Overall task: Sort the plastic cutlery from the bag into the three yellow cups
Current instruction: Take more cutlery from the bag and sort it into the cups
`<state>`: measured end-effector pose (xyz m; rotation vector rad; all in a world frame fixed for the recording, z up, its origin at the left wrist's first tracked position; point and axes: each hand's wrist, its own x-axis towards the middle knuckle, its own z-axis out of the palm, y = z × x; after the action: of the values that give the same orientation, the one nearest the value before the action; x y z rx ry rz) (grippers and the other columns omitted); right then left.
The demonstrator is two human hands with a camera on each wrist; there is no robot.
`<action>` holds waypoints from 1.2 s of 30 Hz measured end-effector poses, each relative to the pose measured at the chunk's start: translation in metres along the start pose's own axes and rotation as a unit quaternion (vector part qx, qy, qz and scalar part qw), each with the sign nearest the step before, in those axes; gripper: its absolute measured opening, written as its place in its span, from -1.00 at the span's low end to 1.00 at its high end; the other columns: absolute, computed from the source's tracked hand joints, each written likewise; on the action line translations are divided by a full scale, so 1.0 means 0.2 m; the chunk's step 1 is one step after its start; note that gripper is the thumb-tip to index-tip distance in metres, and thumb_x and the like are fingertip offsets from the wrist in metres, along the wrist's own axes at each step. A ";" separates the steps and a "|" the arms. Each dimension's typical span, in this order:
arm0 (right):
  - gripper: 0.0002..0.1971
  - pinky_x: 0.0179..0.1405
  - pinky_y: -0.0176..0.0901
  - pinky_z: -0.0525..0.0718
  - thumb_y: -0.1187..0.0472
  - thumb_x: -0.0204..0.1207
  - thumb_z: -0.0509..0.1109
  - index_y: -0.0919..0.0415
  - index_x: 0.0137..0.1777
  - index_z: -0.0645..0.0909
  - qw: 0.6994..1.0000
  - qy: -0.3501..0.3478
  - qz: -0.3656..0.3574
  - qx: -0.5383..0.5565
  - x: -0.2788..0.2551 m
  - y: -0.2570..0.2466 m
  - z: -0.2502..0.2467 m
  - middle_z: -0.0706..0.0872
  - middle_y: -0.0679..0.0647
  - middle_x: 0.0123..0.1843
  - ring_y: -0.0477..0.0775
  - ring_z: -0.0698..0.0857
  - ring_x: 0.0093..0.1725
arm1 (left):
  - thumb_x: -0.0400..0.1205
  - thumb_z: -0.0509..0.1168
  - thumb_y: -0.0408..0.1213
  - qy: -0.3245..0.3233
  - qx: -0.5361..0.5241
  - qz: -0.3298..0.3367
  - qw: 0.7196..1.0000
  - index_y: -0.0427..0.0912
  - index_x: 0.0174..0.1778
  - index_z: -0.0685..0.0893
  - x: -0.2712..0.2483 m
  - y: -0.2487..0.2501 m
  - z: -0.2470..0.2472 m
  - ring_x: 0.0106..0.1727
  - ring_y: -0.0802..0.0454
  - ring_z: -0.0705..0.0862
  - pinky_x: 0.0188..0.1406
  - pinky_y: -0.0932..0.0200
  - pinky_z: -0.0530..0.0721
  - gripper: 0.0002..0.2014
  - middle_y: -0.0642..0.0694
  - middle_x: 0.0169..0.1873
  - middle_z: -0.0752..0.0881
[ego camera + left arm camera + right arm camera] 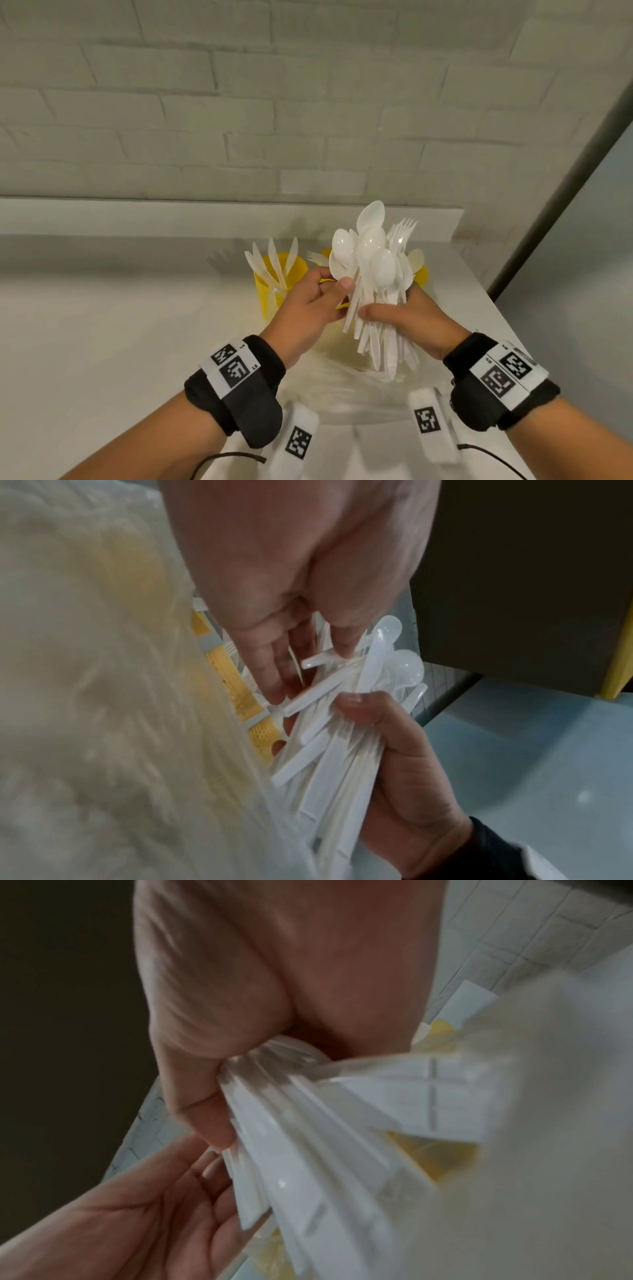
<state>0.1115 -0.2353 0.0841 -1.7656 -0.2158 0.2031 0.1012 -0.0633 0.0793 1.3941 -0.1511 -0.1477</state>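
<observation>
My right hand (387, 303) grips a thick bundle of white plastic cutlery (373, 274) upright, spoons and forks fanned at the top, handles hanging below the fist. My left hand (330, 286) pinches one spoon (342, 251) at the bundle's left edge. In the left wrist view its fingers (274, 669) reach among the handles (335, 750). Three yellow cups stand behind: the left cup (270, 291) holds several knives, the middle cup (325, 254) shows a fork, and the right cup (422, 274) holds a spoon. The clear bag (342, 387) lies crumpled below my hands.
A white brick wall with a low ledge (205, 212) backs the white table (102, 325). The table's right edge (496, 308) runs beside a dark post. The middle and right cups are largely hidden behind my hands and the bundle.
</observation>
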 end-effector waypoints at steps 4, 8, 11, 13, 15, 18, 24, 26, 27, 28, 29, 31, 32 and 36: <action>-0.55 0.07 -0.16 0.74 0.44 0.39 0.52 -0.06 0.15 0.61 0.999 0.041 -0.006 0.013 0.01 0.02 0.02 0.81 0.02 0.10 -0.04 0.79 0.09 | 0.71 0.25 -0.35 0.051 0.004 0.008 0.999 -0.36 0.26 0.49 0.01 0.01 -0.01 0.00 -0.05 0.80 0.20 -0.12 0.73 -0.75 -0.15 -0.11 0.83; -0.54 0.09 -0.17 0.72 0.42 0.38 0.54 -0.08 0.17 0.61 0.998 0.057 -0.008 0.012 0.01 0.03 0.02 0.80 0.00 0.12 -0.06 0.78 0.10 | 0.70 0.25 -0.39 0.056 0.024 0.013 0.998 -0.28 0.31 0.49 0.02 0.00 -0.02 0.08 -0.10 0.77 0.25 -0.03 0.70 -0.74 -0.24 0.05 0.80; -0.52 0.13 -0.13 0.72 0.42 0.39 0.54 -0.02 0.23 0.60 0.998 0.056 -0.009 0.010 0.00 0.03 0.02 0.80 0.01 0.13 -0.06 0.78 0.11 | 0.72 0.20 -0.40 0.039 0.044 0.014 0.998 -0.21 0.38 0.50 0.02 -0.01 -0.02 0.17 -0.01 0.75 0.27 0.07 0.68 -0.71 -0.16 0.13 0.78; -0.52 0.17 -0.10 0.72 0.42 0.40 0.53 -0.01 0.24 0.60 0.998 0.061 -0.009 0.010 0.00 0.03 0.02 0.80 0.02 0.14 -0.04 0.78 0.12 | 0.73 0.17 -0.39 0.033 0.052 0.010 0.998 -0.18 0.37 0.51 0.02 -0.01 -0.02 0.18 0.12 0.73 0.26 0.15 0.64 -0.71 -0.06 0.11 0.76; -0.52 0.20 -0.05 0.71 0.42 0.40 0.53 0.01 0.27 0.59 0.998 0.065 -0.007 0.013 0.00 0.03 0.01 0.79 0.03 0.15 -0.02 0.77 0.14 | 0.73 0.14 -0.39 0.035 0.073 0.008 0.997 -0.18 0.34 0.52 0.02 -0.01 -0.02 0.13 0.18 0.69 0.18 0.23 0.57 -0.73 0.03 0.01 0.72; -0.51 0.22 -0.01 0.70 0.43 0.41 0.52 0.06 0.30 0.59 0.998 0.064 -0.010 0.015 -0.01 0.03 0.01 0.80 0.05 0.15 0.00 0.77 0.15 | 0.72 0.10 -0.40 0.037 0.094 0.000 0.995 -0.15 0.29 0.50 0.02 0.00 -0.01 0.11 0.06 0.67 0.20 0.13 0.57 -0.75 0.00 -0.06 0.66; -0.54 0.25 0.05 0.69 0.45 0.40 0.52 0.07 0.26 0.61 0.997 0.069 -0.012 0.018 -0.02 0.03 0.01 0.80 0.08 0.14 0.03 0.78 0.15 | 0.69 0.05 -0.48 0.015 0.116 0.006 0.993 -0.17 0.19 0.44 0.03 0.01 -0.01 -0.10 0.02 0.58 0.05 0.16 0.55 -0.78 -0.07 -0.15 0.59; -0.56 0.22 0.00 0.70 0.46 0.40 0.52 -0.01 0.18 0.62 0.997 0.074 -0.014 0.021 -0.02 0.03 0.00 0.81 0.05 0.10 0.01 0.79 0.11 | 0.66 0.04 -0.48 0.011 0.105 -0.002 0.994 -0.16 0.28 0.41 0.03 0.00 -0.01 -0.13 0.03 0.51 -0.04 0.23 0.53 -0.70 -0.06 -0.17 0.57; -0.55 0.21 -0.01 0.71 0.46 0.39 0.52 -0.04 0.15 0.61 0.997 0.077 -0.014 0.023 -0.02 0.03 -0.01 0.81 0.04 0.10 0.01 0.79 0.11 | 0.62 0.08 -0.41 0.013 0.096 -0.010 0.995 -0.14 0.28 0.42 0.03 0.00 -0.01 -0.14 0.03 0.49 -0.05 0.21 0.51 -0.69 -0.05 -0.19 0.55; -0.55 0.20 -0.02 0.71 0.45 0.39 0.52 -0.06 0.15 0.60 0.996 0.080 -0.014 0.024 -0.02 0.02 -0.02 0.81 0.04 0.10 0.02 0.78 0.12 | 0.58 0.12 -0.31 0.019 0.080 -0.018 0.996 -0.13 0.25 0.45 0.04 -0.01 -0.01 -0.16 0.03 0.46 -0.07 0.16 0.49 -0.69 -0.03 -0.23 0.53; -0.55 0.20 -0.01 0.71 0.44 0.39 0.53 -0.06 0.16 0.60 0.996 0.082 -0.014 0.027 -0.03 0.02 -0.03 0.80 0.05 0.10 0.04 0.78 0.13 | 0.57 0.15 -0.19 0.028 0.059 -0.024 0.998 -0.12 0.21 0.49 0.05 -0.01 -0.02 -0.19 0.03 0.44 -0.09 0.13 0.48 -0.71 -0.03 -0.25 0.51; -0.55 0.22 0.05 0.70 0.42 0.39 0.53 0.03 0.23 0.60 0.995 0.088 -0.011 0.034 -0.02 0.01 -0.05 0.80 0.09 0.13 0.08 0.77 0.15 | 0.71 0.12 -0.01 0.049 0.033 -0.019 0.998 -0.10 0.15 0.54 0.07 0.00 -0.04 -0.25 0.04 0.44 -0.12 0.10 0.49 -0.73 -0.05 -0.27 0.51; -0.55 0.23 0.08 0.70 0.42 0.40 0.53 0.08 0.25 0.61 0.995 0.093 -0.011 0.039 -0.02 0.01 -0.07 0.80 0.11 0.13 0.08 0.78 0.14 | 0.76 0.07 0.00 0.057 0.033 -0.008 0.998 -0.08 0.14 0.55 0.08 0.01 -0.05 -0.26 0.04 0.44 -0.12 0.10 0.50 -0.73 -0.06 -0.26 0.52; -0.65 0.16 0.08 0.72 0.43 0.42 0.49 0.10 0.15 0.66 0.993 0.106 -0.025 0.045 -0.02 -0.03 -0.12 0.82 0.12 0.05 0.09 0.81 0.07 | 0.79 0.04 -0.10 0.075 0.042 0.057 0.995 -0.10 0.20 0.54 0.14 0.12 -0.08 -0.26 0.07 0.49 -0.10 0.14 0.53 -0.76 -0.04 -0.26 0.55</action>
<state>0.1137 -0.2573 0.0952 -1.6755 -0.0965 -0.0119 0.1319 -0.0492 0.1001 1.4711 -0.1130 0.0581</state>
